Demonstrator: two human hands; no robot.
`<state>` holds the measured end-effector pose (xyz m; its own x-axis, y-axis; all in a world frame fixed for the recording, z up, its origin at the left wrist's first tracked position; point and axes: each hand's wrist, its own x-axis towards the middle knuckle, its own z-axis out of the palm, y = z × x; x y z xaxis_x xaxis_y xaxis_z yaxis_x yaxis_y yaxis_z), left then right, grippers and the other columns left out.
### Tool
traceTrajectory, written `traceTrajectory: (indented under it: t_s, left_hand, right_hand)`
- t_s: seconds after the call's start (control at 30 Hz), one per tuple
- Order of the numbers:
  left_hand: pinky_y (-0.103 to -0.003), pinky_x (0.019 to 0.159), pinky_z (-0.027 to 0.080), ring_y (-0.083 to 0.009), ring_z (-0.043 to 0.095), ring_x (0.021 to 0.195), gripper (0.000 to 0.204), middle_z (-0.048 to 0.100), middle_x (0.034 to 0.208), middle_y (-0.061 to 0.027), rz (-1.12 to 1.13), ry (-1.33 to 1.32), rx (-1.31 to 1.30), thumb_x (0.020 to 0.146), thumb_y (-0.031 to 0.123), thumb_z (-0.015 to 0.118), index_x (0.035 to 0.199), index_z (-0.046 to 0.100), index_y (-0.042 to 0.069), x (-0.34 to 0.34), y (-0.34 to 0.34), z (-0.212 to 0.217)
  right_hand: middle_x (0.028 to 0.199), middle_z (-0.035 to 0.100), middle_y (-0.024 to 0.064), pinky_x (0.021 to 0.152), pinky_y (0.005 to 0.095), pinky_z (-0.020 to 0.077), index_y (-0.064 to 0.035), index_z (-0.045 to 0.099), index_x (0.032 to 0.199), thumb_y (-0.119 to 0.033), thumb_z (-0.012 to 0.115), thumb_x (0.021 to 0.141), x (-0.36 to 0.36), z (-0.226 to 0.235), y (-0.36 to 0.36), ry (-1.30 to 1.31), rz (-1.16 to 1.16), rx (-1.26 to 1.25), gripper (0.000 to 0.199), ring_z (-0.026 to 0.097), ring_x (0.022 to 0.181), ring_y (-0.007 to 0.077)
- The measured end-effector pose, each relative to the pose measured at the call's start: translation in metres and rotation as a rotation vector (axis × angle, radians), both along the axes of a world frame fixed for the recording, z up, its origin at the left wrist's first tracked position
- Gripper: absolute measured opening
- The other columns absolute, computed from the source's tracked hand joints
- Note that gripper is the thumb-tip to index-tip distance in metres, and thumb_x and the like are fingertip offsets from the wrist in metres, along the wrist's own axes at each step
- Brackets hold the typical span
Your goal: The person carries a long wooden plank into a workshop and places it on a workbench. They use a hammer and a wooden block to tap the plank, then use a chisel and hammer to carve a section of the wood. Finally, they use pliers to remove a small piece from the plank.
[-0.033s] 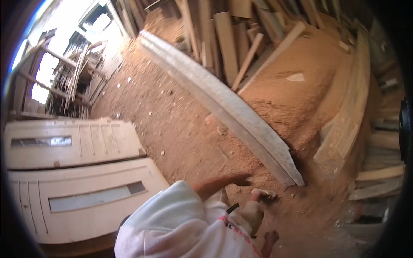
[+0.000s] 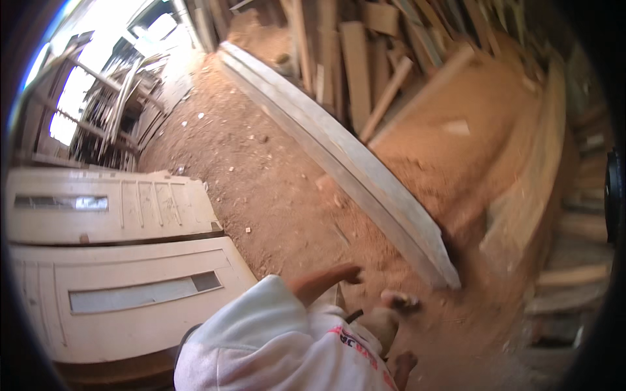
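My left hand (image 2: 351, 272) hangs above the dirt floor at the end of my bent forearm, in front of my body. Its fingers look loosely stretched, with nothing seen in them. My right hand (image 2: 405, 360) is low beside my leg, small and blurred, so its fingers cannot be made out. Nearest to the left hand lies a long pale beam (image 2: 365, 169) on the ground, apart from it. My sandalled foot (image 2: 401, 301) shows between the hands, near the beam's close end.
Two pale wooden door panels (image 2: 241, 260) with narrow glass slots lie at the left. Many boards (image 2: 355, 72) lean at the back, beside a sawdust heap (image 2: 450, 124). A long plank (image 2: 541, 176) and stacked timber (image 2: 574, 274) line the right. A wooden frame (image 2: 98, 81) stands far left.
The view has shifted slightly. My left hand is a little further left and its fingers now bend downward. The right hand still hangs low by my leg.
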<state>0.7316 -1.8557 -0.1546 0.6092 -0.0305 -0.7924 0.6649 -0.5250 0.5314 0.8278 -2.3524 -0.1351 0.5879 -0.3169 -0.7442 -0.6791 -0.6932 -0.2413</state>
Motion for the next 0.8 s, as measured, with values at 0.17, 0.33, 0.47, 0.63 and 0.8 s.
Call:
traceTrajectory:
  t_s: [0.17, 0.33, 0.47, 0.63, 0.8]
  left_hand:
    - [-0.047, 0.105, 0.048, -0.0414, 0.060, 0.125, 0.063, 0.064, 0.130, -0.0299, 0.668, 0.091, 0.327, 0.091, 0.047, 0.064, 0.124, 0.067, -0.007, -0.274, 0.117, 0.040]
    - [-0.047, 0.099, 0.051, -0.0411, 0.066, 0.117, 0.065, 0.068, 0.123, -0.0303, 1.508, -0.003, 0.472, 0.095, 0.047, 0.062, 0.133, 0.061, -0.005, -0.430, 0.178, 0.063]
    - [-0.041, 0.073, 0.056, -0.0258, 0.069, 0.079, 0.042, 0.074, 0.090, -0.0146, 1.812, -0.026, 0.484, 0.097, 0.038, 0.063, 0.104, 0.074, -0.002, -0.508, 0.158, 0.009]
    - [-0.036, 0.078, 0.058, -0.0236, 0.071, 0.091, 0.049, 0.074, 0.104, -0.0154, 1.268, 0.021, 0.209, 0.098, 0.038, 0.066, 0.122, 0.069, -0.005, -0.521, 0.151, 0.028]
    - [-0.037, 0.080, 0.058, -0.0259, 0.072, 0.097, 0.055, 0.074, 0.105, -0.0185, 1.935, -0.050, 0.326, 0.097, 0.042, 0.067, 0.125, 0.065, -0.005, -0.562, 0.179, 0.105]
  right_hand:
    - [0.088, 0.070, 0.0127, 0.069, 0.0401, 0.0515, 0.0054, 0.068, 0.098, -0.039, 0.065, 0.096, -0.049, 0.016, 0.136, -0.013, 0.310, 0.192, 0.045, 0.065, 0.079, 0.0263]
    - [0.086, 0.070, 0.0135, 0.067, 0.0409, 0.0530, 0.0048, 0.069, 0.099, -0.038, 0.065, 0.094, -0.040, 0.020, 0.254, -0.103, 0.591, 0.286, 0.044, 0.066, 0.076, 0.0274]
    - [0.084, 0.070, 0.0142, 0.066, 0.0416, 0.0541, 0.0043, 0.069, 0.099, -0.038, 0.065, 0.093, -0.044, 0.022, 0.328, -0.114, 0.769, 0.376, 0.043, 0.067, 0.073, 0.0282]
    - [0.082, 0.070, 0.0150, 0.064, 0.0420, 0.0551, 0.0038, 0.070, 0.097, -0.039, 0.067, 0.091, -0.045, -0.005, 0.418, -0.056, 1.042, 0.313, 0.043, 0.068, 0.070, 0.0291]
    - [0.096, 0.074, 0.0198, 0.077, 0.0462, 0.0571, 0.0054, 0.072, 0.109, -0.042, 0.069, 0.092, -0.032, -0.059, 0.580, 0.325, 0.953, 0.094, 0.050, 0.072, 0.089, 0.0360]
